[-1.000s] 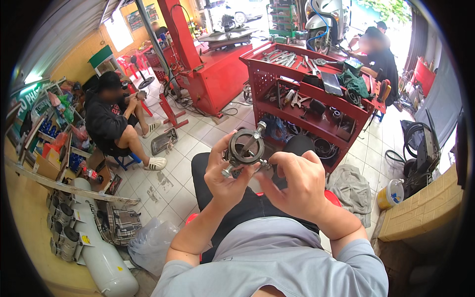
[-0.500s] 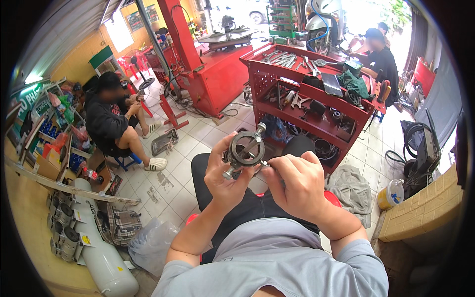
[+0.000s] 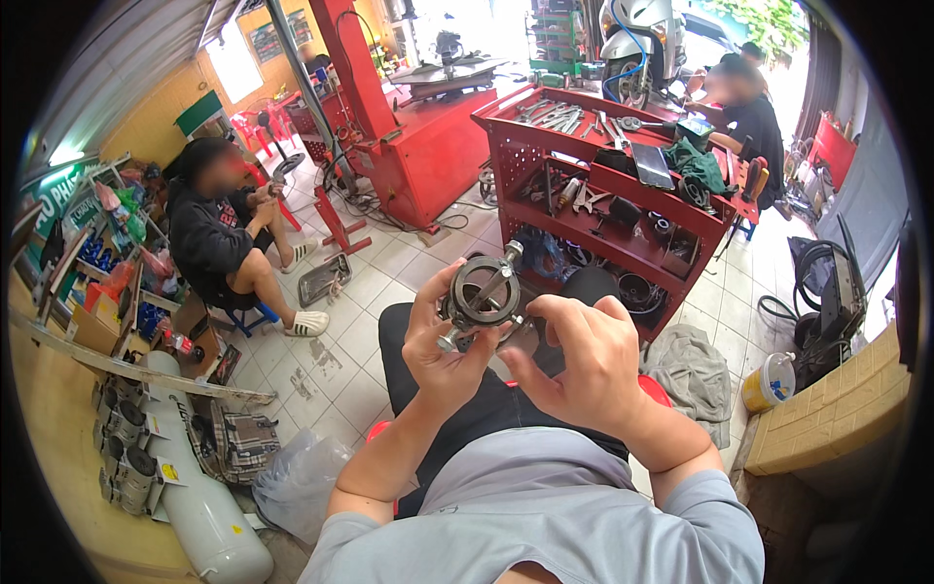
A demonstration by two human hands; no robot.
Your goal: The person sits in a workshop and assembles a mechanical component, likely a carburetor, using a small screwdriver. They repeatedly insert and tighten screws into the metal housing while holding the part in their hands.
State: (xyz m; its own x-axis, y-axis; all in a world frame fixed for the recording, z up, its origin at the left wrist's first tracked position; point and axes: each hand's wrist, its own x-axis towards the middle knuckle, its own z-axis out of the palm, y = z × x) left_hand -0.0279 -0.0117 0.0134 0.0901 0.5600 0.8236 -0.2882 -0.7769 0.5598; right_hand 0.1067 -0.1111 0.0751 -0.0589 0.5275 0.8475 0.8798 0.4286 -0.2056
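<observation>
My left hand (image 3: 440,352) is closed around a dark round metal ring tool (image 3: 484,318) with bolts standing out from its rim, and holds it over my lap. One long bolt (image 3: 510,261) crosses the ring's opening and ends in a knob at the upper right. A second silver bolt head (image 3: 449,343) sticks out at the lower left, by my fingers. Just right of the ring is my right hand (image 3: 592,365), thumb and forefinger spread apart. Its forefinger is close to the ring's lower right bolt; whether it touches is unclear.
Ahead stands a red tool cart (image 3: 603,209) with wrenches on top and parts below. At left, a seated person (image 3: 219,224) holds something small; a metal tray (image 3: 324,279) lies nearby. A grey cylinder (image 3: 199,487) and plastic bag (image 3: 302,477) lie lower left, a bucket (image 3: 769,382) right.
My right thumb and forefinger have come apart from their pinch at the ring's right-hand bolt. The ring stays nearly still in my left hand. The seated person at left has raised their head.
</observation>
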